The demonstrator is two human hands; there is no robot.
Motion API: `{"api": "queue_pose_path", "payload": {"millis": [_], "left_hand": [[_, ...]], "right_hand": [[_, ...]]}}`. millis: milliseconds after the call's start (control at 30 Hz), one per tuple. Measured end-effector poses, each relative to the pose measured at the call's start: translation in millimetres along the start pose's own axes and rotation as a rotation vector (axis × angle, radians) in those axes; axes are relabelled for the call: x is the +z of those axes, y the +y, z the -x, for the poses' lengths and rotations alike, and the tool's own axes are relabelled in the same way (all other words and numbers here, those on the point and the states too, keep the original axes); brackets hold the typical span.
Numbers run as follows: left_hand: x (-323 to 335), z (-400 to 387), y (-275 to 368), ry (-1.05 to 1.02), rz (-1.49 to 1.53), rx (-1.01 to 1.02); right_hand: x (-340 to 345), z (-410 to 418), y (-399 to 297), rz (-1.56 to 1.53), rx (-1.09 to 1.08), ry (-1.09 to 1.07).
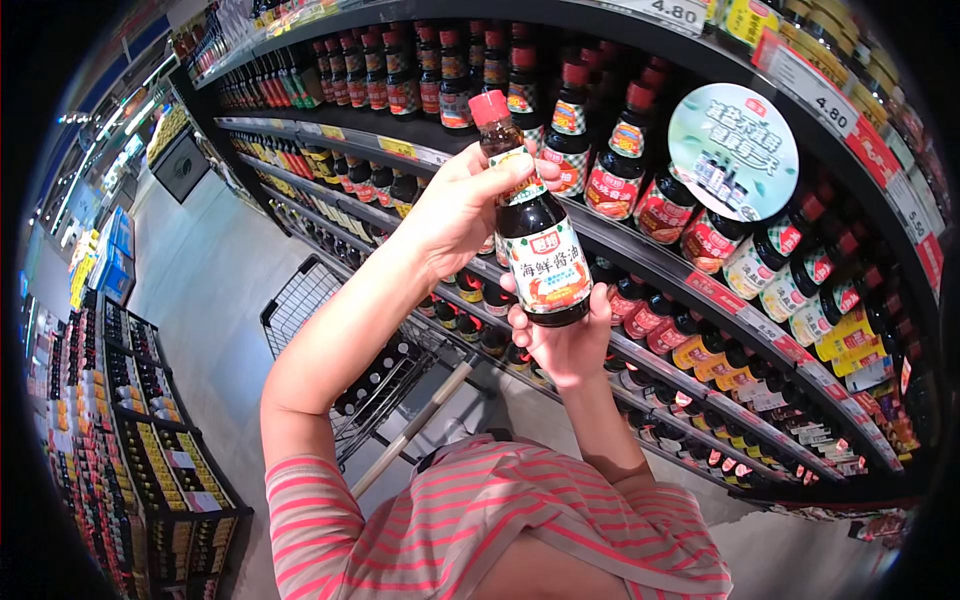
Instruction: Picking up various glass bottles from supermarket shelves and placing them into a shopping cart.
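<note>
A glass bottle of dark sauce [544, 255] with a red cap is held up before the shelves, tilted slightly, its white printed label facing me. My left hand [476, 199] grips its neck, thumb across the neck label. From below, my right hand [562, 334] cups the base, with fingers and thumb around the lower sides. Just behind the bottle, similar red-capped bottles [566, 135] stand in rows on a dark shelf.
A wire shopping cart [300, 300] carrying several dark bottles [382, 375] stands to my left, its handle [412, 427] close to me. A round sign [733, 152] juts from the shelf at right. Stacked bottle displays [157, 450] flank the aisle floor [202, 300].
</note>
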State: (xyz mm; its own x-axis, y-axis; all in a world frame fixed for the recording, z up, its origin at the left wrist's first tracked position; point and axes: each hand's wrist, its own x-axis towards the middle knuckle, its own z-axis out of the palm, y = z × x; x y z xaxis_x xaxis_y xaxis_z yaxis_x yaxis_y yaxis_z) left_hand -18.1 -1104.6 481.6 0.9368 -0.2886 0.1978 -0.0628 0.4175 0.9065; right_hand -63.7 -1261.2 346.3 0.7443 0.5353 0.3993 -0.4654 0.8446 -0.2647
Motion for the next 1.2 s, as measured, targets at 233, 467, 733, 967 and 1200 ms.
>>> {"api": "queue_pose_path", "payload": {"millis": [233, 467, 733, 967, 1200], "left_hand": [[18.9, 4.6, 2.9, -0.051, -0.044, 0.005], [19.8, 26.6, -2.8, 0.001, 0.008, 0.048], [-8.5, 106.6, -36.4, -0.004, 0.145, 0.215], [-32.7, 209.3, -92.4, 0.159, 0.194, 0.104], [-53.2, 287.9, -92.0, 0.493, 0.072, -0.082]], "right_hand": [[5.0, 13.7, -6.9, -0.065, 0.002, -0.051], [9.7, 24.1, -4.8, 0.141, -0.009, 0.061], [-29.8, 49.1, 6.4, 0.29, 0.12, 0.141], [-65.0, 51.4, 37.7, 0.334, 0.303, 0.216], [-74.2, 22.1, 83.0, 0.498, 0.645, 0.192]]}}
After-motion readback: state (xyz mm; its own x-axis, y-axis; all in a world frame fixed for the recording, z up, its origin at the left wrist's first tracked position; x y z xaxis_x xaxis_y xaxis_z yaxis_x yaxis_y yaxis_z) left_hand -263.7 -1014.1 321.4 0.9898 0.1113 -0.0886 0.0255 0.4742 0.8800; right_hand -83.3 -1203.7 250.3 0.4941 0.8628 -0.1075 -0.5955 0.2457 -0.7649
